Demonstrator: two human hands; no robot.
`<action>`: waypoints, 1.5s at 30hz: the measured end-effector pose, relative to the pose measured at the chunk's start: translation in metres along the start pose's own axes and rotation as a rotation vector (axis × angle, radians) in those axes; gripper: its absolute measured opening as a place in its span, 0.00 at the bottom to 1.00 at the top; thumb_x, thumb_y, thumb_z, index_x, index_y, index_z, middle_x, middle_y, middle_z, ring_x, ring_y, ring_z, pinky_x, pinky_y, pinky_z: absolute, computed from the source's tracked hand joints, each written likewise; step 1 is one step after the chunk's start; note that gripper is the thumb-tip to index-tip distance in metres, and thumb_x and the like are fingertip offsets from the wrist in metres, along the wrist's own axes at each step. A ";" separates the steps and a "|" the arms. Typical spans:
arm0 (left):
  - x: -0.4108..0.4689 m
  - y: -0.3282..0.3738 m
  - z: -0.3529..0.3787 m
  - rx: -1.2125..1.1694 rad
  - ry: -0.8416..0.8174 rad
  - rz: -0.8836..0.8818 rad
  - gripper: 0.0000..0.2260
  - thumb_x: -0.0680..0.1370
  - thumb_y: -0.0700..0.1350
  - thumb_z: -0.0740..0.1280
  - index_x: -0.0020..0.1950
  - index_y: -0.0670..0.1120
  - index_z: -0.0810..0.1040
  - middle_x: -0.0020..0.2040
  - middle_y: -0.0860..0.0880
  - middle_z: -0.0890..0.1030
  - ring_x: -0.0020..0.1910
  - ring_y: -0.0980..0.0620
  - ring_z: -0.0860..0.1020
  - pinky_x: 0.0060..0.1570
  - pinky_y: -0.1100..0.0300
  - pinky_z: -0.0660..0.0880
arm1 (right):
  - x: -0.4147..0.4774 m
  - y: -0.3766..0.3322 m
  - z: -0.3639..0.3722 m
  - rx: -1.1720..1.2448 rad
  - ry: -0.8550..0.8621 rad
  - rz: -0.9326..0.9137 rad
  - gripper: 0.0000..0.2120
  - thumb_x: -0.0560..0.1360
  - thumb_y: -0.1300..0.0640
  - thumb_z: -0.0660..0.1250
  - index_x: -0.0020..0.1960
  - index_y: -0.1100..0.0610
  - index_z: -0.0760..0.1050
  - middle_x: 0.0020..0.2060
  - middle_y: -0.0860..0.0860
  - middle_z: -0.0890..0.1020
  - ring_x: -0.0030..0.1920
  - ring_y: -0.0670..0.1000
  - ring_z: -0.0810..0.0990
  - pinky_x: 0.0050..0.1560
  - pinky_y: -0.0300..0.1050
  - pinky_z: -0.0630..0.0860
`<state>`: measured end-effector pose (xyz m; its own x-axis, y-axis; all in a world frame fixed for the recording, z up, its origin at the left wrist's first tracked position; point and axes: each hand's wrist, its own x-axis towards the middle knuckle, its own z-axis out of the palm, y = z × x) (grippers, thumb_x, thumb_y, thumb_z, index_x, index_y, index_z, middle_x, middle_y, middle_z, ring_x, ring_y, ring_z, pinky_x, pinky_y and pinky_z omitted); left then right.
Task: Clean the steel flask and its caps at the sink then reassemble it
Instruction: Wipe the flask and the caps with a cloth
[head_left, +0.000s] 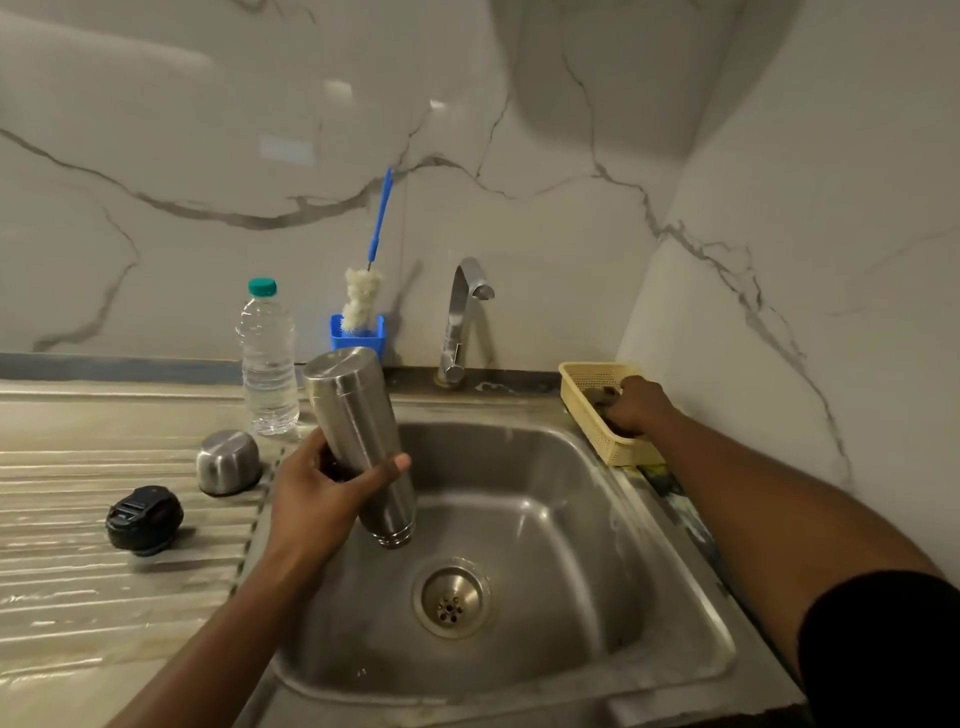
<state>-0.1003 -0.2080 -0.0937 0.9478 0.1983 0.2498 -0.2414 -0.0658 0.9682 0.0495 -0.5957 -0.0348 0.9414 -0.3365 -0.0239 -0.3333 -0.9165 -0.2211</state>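
**Flask held upside down over the sink, other hand in the basket**

The left hand (322, 483) grips the steel flask (358, 441) round its middle, thumb across the near side and fingers wrapped behind it. The flask is tilted with its open mouth down, below the hand and above the sink (545, 519) basin, and its closed base up and away from the wrist. The drain (452, 600) lies below and to the right of this hand.

To the left of the left hand, on the ribbed drainboard (78, 519), the steel cap (228, 462) stands just beside the knuckles, and the black cap (144, 519) sits further out, apart from it. Beyond the hand stands a water bottle (267, 364).

The right hand (636, 405) reaches into the yellow basket (587, 374) at the far right of the sink, fingers curled down onto a dark scrubber (602, 402). Whether they have actually closed on it cannot be told. The tap (462, 322) stands to the left of this hand.
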 end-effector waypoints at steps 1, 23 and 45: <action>0.000 -0.002 0.001 0.002 -0.001 0.000 0.24 0.66 0.51 0.83 0.58 0.59 0.79 0.51 0.54 0.86 0.49 0.60 0.85 0.46 0.62 0.81 | 0.002 0.001 0.003 -0.023 -0.010 0.011 0.22 0.80 0.46 0.69 0.66 0.62 0.77 0.59 0.59 0.82 0.49 0.56 0.77 0.48 0.47 0.74; 0.000 -0.009 0.011 0.029 -0.144 0.056 0.25 0.67 0.54 0.81 0.61 0.61 0.77 0.53 0.63 0.85 0.53 0.64 0.84 0.44 0.64 0.81 | -0.145 -0.114 -0.046 0.778 0.598 -0.441 0.09 0.86 0.53 0.60 0.63 0.55 0.72 0.57 0.50 0.79 0.53 0.48 0.79 0.45 0.34 0.72; -0.003 -0.014 0.010 0.230 -0.115 0.153 0.35 0.64 0.61 0.82 0.70 0.58 0.77 0.56 0.60 0.85 0.54 0.59 0.82 0.55 0.50 0.83 | -0.181 -0.183 -0.022 0.482 0.085 -0.706 0.13 0.84 0.51 0.64 0.65 0.49 0.82 0.51 0.47 0.86 0.40 0.41 0.82 0.40 0.38 0.77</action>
<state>-0.0977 -0.2174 -0.1085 0.9245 0.0578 0.3768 -0.3423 -0.3093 0.8872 -0.0608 -0.3715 0.0315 0.9064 0.2452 0.3441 0.4058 -0.7319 -0.5474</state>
